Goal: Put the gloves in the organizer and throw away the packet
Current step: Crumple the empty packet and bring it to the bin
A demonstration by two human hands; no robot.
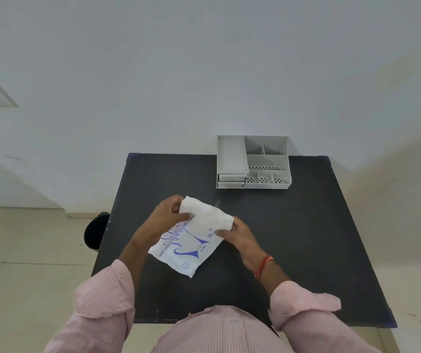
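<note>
Fingers of the left hand (170, 212) are closed in a pinch on the upper left end of a wad of gloves (205, 215), while the right hand (234, 234) grips the wad's lower right end together with the top edge of the packet (187, 247). The gloves stick out of the packet's mouth, pale and crumpled, held just above the table (306, 225). The packet hangs slantwise below the hands, its lower corner pointing toward the person's body.

Blue print on the white packet reads "DISPOSABLE POLYETHYLENE GLOVES" along its length, with "100" and a CE mark near the right hand, plus a blue curved drawing; smaller print is too blurred to read.

A red thread band (264, 266) circles the right wrist, and both pink striped sleeves (102, 301) are pushed up the forearms.

The black tabletop lies bare on every side of the hands, with wide room to the right edge and forward. At the far edge, well apart from the hands, stands the grey organizer (254, 161), with a long tray over small drawers on its left and open compartments on its right; it backs onto the white wall (204, 59). Off the table's left edge, on the tiled floor (26, 250), sits a black bin (94, 231), partly hidden by the tabletop.
</note>
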